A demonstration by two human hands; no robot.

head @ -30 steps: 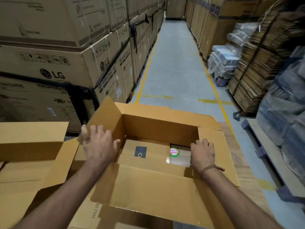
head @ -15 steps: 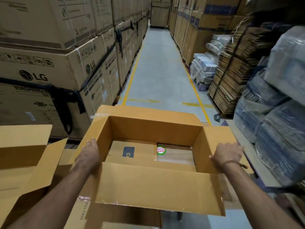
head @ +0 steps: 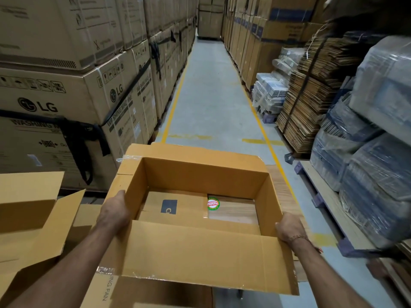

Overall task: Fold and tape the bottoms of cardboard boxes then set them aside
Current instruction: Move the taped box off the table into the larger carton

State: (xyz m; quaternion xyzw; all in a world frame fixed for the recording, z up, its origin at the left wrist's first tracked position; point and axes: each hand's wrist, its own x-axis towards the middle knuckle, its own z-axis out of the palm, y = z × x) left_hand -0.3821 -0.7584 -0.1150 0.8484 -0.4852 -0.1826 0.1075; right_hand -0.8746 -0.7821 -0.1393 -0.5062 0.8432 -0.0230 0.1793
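Head view: both hands point(head: 114, 211) point(head: 289, 226) now grip the box point(head: 200, 252) sides.

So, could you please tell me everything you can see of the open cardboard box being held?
The open cardboard box is plain tan corrugated board, mouth up and tilted toward the camera. Its near flap hangs outward, the far flap folds back. Clear tape scraps cling to the far-left corner and near flap edge. The bottom flaps are folded shut, showing a dark blue square and a round red-green sticker. The left hand grips its left wall, the right hand its right wall.
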